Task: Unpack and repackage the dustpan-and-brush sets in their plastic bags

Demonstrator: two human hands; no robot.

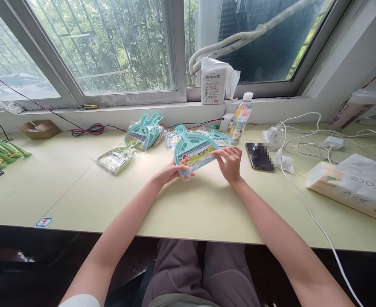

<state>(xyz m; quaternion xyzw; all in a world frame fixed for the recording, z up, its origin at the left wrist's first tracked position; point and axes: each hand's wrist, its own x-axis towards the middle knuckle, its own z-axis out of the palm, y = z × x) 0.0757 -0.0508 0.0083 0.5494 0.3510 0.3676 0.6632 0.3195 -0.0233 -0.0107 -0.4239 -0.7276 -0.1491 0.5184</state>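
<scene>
Farthest to the left of the left grip, green-stemmed pieces (4,154) lie in a group on the bench (203,213). A cardboard box (43,130) sits left of that grip and farther back, with a bundle of dark red and blue wires (87,129) to its right. Nearer, just left of the grip, lies a green dustpan set (115,159) in clear wrap; behind that is a cluster of wrapped teal sets (144,135).

The left grip (172,172) pinches the lower left corner of a wrapped teal dustpan set (190,156), thumb across the front. This set is held between both grips, handle up, its printed label facing the person. More wrapped teal pieces show behind it. The right grip (229,162) pinches its right edge between thumb and fingertips.

Behind the right grip and slightly right stands a bottle (240,121); just right of the grip lies a phone (258,156). Farther right come white cables (303,143) and a tissue pack (354,187).
</scene>
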